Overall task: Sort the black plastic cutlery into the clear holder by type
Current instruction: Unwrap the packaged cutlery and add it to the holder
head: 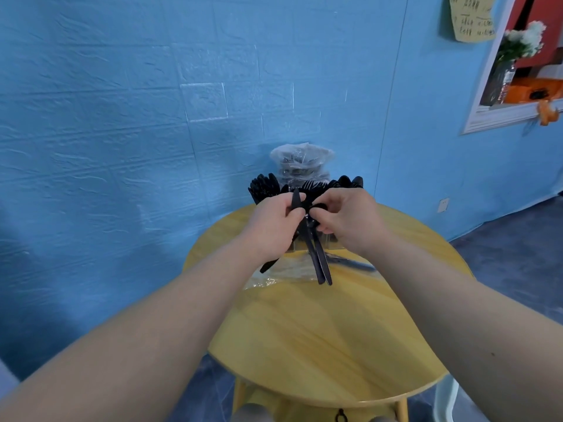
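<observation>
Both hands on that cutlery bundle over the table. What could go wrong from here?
1. Pieces hanging loose below the left hand and right hand could slip from the cutlery bundle onto the plastic wrap.
2. The holder is mostly hidden by the hands, so a piece may land in the wrong section.

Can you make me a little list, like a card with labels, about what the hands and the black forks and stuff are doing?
left hand: grips a bunch of black cutlery
right hand: pinches the same bunch
black cutlery in hands: handles point down toward the table
clear holder: behind the hands, already holding cutlery
cutlery in holder: standing upright
plastic wrap: lies on the table
table: round, yellow wood
</observation>
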